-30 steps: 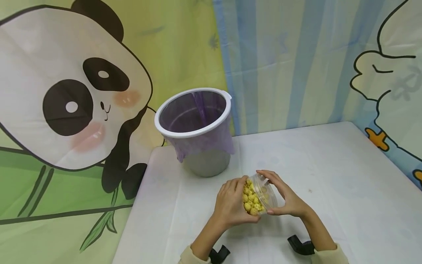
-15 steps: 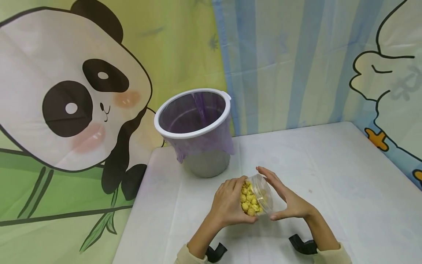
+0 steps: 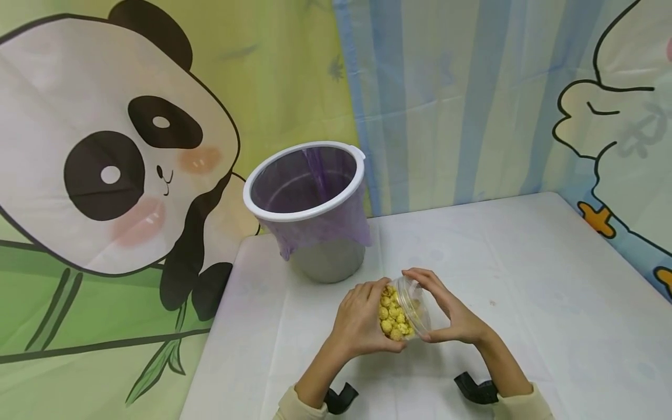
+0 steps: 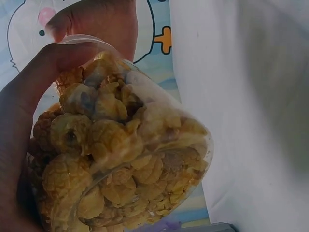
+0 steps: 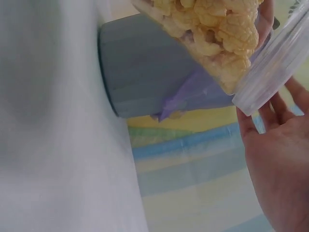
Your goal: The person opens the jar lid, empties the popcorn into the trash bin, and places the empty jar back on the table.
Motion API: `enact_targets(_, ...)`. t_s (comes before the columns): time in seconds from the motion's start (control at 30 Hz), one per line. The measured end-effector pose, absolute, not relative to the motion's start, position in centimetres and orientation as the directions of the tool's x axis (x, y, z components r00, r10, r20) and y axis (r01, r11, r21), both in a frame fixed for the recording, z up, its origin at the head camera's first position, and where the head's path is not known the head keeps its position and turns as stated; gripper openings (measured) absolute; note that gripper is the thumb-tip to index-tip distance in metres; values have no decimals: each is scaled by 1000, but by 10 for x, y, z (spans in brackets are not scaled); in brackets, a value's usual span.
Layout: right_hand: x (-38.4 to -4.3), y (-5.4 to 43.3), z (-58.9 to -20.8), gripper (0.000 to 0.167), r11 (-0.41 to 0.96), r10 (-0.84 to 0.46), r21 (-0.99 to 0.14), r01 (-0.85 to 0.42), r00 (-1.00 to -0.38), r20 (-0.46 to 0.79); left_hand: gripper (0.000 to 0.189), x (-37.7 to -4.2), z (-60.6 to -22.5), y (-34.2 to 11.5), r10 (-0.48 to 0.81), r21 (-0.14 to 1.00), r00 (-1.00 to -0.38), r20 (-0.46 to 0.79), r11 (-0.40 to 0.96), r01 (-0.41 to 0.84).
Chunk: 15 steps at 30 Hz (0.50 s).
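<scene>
A clear plastic jar of yellow popcorn (image 3: 394, 315) is tilted over the table, its clear lid (image 3: 416, 306) facing right. My left hand (image 3: 359, 324) grips the jar's body, fingers over the top and thumb below. In the left wrist view, popcorn (image 4: 116, 145) shows through the wall and base. My right hand (image 3: 459, 318) spans the lid, with fingertips at its upper edge and thumb at its lower edge. From the right wrist view, the fingers of that hand reach behind the lid's rim (image 5: 273, 63).
A grey bin (image 3: 328, 259) with a white rim and purple liner stands beyond the hands, at the table's back left. White cloth covers the table (image 3: 504, 262). Printed cartoon curtains (image 3: 436, 99) hang behind and beside it. Black curved pieces (image 3: 341, 399) sit at both wrists.
Half a second ago the right fingers and thumb were spread apart from the lid; now they are back at its edges. The jar has shifted slightly left with the left hand.
</scene>
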State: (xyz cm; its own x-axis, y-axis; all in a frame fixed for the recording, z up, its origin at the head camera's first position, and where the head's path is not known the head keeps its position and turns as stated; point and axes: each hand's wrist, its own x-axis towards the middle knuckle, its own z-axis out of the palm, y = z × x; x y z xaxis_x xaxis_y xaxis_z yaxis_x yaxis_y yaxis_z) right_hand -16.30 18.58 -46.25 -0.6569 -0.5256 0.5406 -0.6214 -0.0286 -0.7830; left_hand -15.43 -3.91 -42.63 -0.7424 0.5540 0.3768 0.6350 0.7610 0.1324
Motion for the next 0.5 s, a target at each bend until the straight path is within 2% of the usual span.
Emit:
enact_targets(0.3, -168, 187, -469, 84, -104, -599, -671, -734, -493, 631, 109, -158, -427, -42, 559, 136, -745, 364, 759, 637)
enact_targets(0.37, -167, 186, -467, 88, -87, -601, -686, -722, -511, 614, 110, -159, -427, -43, 558, 132, -745, 366, 761, 635)
enact_targets(0.5, -163, 185, -463, 100, 23, -565, -767, -641, -641, 519, 111, -160, -427, -45, 554, 128, -744, 374, 763, 633)
